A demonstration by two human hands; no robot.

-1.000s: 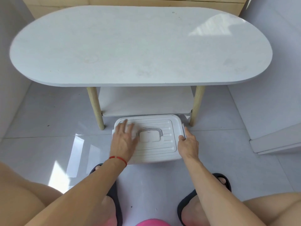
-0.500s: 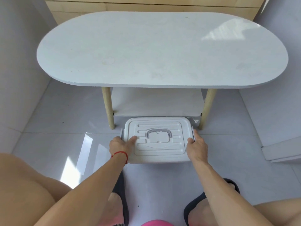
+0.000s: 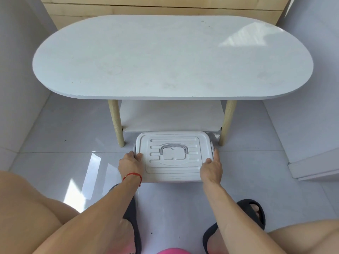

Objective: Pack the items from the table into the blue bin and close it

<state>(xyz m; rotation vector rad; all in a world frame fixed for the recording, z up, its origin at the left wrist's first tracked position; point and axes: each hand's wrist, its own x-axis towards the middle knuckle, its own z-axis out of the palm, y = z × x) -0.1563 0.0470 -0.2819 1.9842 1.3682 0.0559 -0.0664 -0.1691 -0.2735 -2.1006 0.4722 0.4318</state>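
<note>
My left hand (image 3: 130, 163) pinches the left latch | my right hand (image 3: 211, 166) presses the right one | lid (image 3: 174, 156) between them, long axis left-right, both equally near.

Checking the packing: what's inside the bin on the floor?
Cannot be seen: the ribbed white plastic lid covers it fully, with both hands at its side edges. The oval white tabletop holds no items.
</note>
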